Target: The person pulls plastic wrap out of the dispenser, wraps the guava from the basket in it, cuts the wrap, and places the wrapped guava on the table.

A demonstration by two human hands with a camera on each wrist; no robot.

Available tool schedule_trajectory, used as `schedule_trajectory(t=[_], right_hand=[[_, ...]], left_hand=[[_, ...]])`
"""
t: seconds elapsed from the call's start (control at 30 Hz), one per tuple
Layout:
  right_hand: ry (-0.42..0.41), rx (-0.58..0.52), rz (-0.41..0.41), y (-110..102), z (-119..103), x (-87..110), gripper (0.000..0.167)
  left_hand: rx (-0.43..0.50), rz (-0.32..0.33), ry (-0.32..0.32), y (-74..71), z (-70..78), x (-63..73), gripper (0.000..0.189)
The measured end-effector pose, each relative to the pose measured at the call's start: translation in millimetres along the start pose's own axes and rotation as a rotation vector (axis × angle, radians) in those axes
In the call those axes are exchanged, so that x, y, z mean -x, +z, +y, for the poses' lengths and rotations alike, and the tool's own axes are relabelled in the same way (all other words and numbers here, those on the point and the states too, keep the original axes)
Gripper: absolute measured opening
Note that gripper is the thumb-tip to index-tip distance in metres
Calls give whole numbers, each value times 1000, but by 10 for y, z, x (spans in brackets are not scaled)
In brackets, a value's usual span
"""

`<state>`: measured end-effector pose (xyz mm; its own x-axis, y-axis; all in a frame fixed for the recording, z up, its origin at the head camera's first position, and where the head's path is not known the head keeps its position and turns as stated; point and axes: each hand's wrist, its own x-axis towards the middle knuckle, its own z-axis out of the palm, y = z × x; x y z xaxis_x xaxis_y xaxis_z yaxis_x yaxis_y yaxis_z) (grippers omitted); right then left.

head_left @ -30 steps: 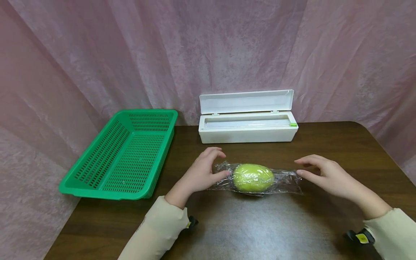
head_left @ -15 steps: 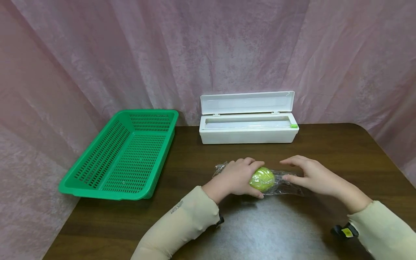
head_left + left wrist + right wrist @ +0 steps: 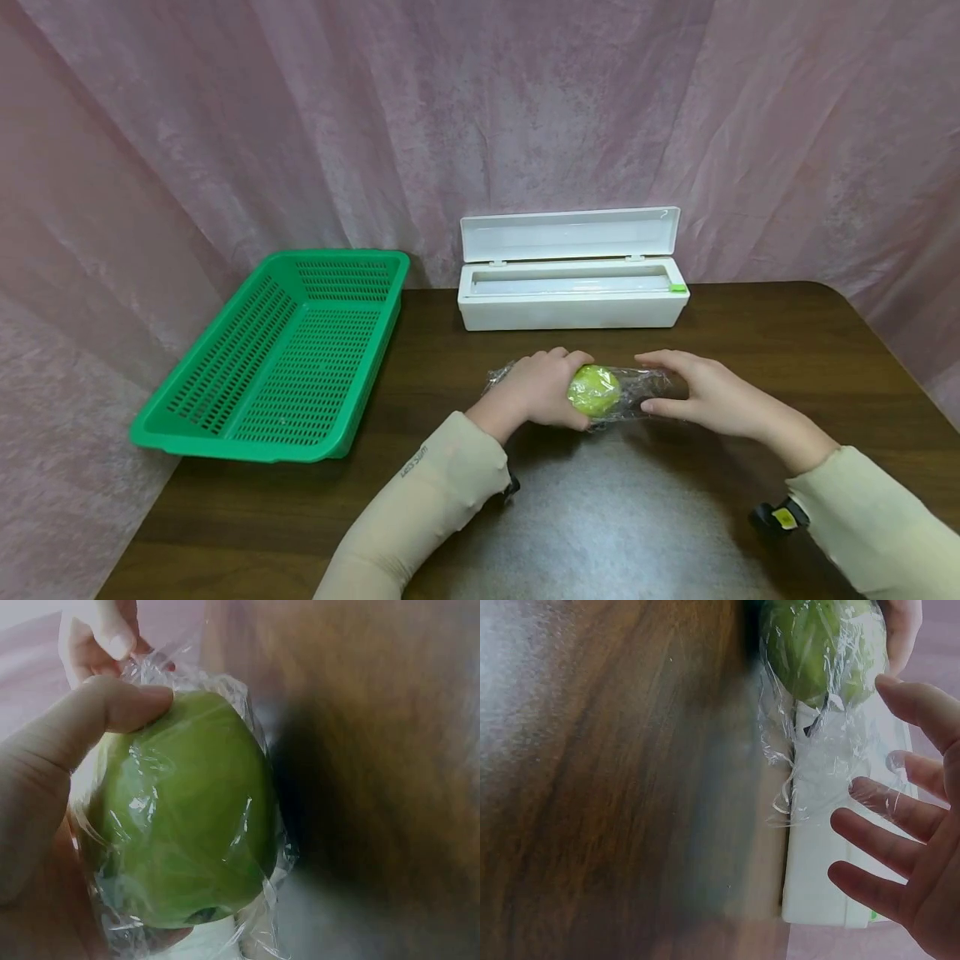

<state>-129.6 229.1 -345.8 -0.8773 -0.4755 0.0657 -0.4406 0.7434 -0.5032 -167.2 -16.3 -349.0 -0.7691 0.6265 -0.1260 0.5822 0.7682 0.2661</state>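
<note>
My left hand [image 3: 543, 390] grips a smooth, oval green fruit [image 3: 594, 392] wrapped in clear plastic film. In the left wrist view the thumb lies across one end of the fruit [image 3: 187, 817], and the film is wrinkled around it. A loose tail of film [image 3: 633, 392] sticks out to the right; another crumpled end shows behind the left hand. At the right tail is my right hand [image 3: 697, 392], its fingers spread and extended. The right wrist view shows the fingertips of the right hand [image 3: 915, 847] at the edge of the hanging film [image 3: 825, 772].
A white film dispenser box [image 3: 573, 313] stands at the back of the brown wooden table [image 3: 795, 333], lid raised, a green slider at its right end. To the left is a green perforated plastic basket [image 3: 367, 367]. A pink curtain [image 3: 375, 125] hangs behind.
My left hand has moved right onto the wrapped fruit and taken hold of it, then shifted it slightly up and left. My right hand has moved left toward the film tail.
</note>
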Motion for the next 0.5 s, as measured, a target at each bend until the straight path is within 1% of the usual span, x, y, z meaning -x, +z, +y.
schedule_trajectory(t=[0.13, 0.3, 0.4, 0.5], right_hand=[[4, 1, -8, 9, 10, -53, 66], [11, 19, -31, 29, 29, -110, 69], [4, 32, -33, 45, 48, -135, 70], [1, 28, -39, 65, 65, -155, 74]], left_hand=[[67, -23, -8, -3, -60, -75, 83], [133, -64, -11, -34, -77, -111, 86], [152, -78, -17, -43, -91, -127, 88], [145, -79, -34, -55, -100, -131, 89]])
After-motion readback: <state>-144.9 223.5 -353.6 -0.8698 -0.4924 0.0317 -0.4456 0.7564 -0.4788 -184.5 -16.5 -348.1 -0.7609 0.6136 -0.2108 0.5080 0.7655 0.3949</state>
